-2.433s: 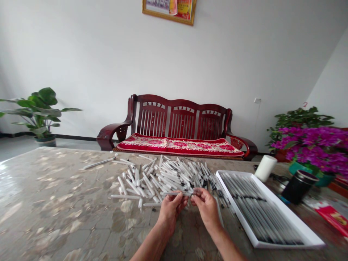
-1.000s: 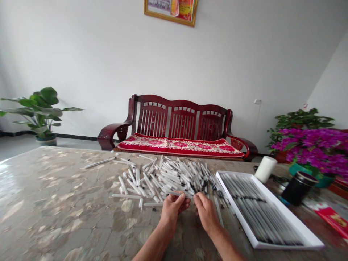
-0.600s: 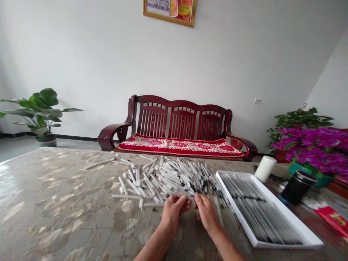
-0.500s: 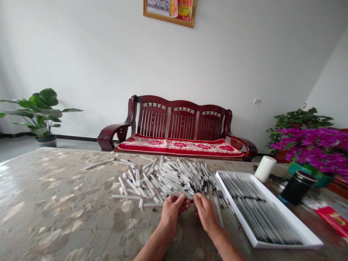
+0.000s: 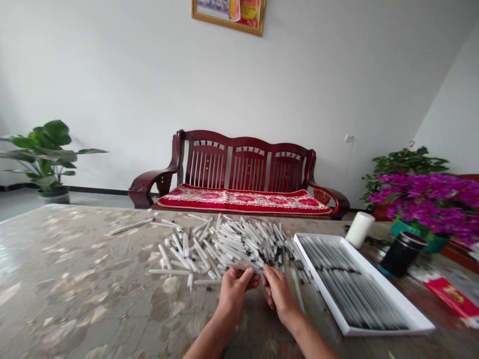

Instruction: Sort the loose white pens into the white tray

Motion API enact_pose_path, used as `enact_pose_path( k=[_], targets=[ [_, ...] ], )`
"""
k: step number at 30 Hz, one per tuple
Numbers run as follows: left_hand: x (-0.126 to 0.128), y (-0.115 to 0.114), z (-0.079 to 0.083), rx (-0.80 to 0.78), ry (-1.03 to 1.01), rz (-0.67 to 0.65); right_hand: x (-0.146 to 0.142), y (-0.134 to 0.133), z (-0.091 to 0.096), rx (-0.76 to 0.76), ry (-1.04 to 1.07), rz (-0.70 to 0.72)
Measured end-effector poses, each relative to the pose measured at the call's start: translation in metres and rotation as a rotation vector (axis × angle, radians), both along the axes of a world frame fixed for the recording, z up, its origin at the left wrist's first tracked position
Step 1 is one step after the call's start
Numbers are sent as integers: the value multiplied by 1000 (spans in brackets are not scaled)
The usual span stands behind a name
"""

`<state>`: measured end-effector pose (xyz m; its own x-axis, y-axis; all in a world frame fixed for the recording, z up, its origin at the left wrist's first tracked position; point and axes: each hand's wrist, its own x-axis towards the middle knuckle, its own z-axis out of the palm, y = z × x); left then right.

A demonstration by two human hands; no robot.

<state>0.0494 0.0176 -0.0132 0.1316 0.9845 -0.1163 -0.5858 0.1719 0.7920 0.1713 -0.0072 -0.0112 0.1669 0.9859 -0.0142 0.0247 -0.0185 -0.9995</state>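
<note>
My left hand (image 5: 235,285) is closed around a slim translucent pen (image 5: 241,268), held level just above the table with the thumb on top. My right hand (image 5: 279,289) is close beside it, fingers curled and thumb pressed in at the pen's right end. What those fingers pinch is hidden. Right behind both hands spreads a loose pile of white and clear pen parts (image 5: 239,239), some with black ends. To the right of my right hand, a shallow white box (image 5: 339,316) holds rows of pens (image 5: 359,294) laid side by side.
A white cylinder (image 5: 359,229), a black cup (image 5: 403,253) and a red packet (image 5: 451,296) stand or lie right of the box. Purple flowers (image 5: 426,199) rise behind them. Beyond the patterned table (image 5: 93,279) is a wooden bench (image 5: 243,167) with a red cover.
The view has shifted slightly, so everything sits a little further left. Both hands stay together at the pen, with a small gap now showing between the right thumb and the left fingers.
</note>
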Motion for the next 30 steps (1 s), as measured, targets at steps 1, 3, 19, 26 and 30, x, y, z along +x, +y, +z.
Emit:
enact_pose_path(
  k=[1, 3, 19, 26, 30],
  targets=[
    [0, 0, 2, 30, 9, 3, -1, 0, 1, -25, 32, 10],
    [0, -1, 5, 66, 19, -11, 0, -1, 3, -41, 75, 21],
    [-15, -11, 9, -205, -71, -790, 19, -3, 0, 65, 31, 154],
    [-23, 4, 14, -121, -242, -206, 12, 6, -9, 305, -436, -23],
    [-29, 16, 11, -97, -206, 147, 6, 6, -9, 368, -865, -19]
  ],
)
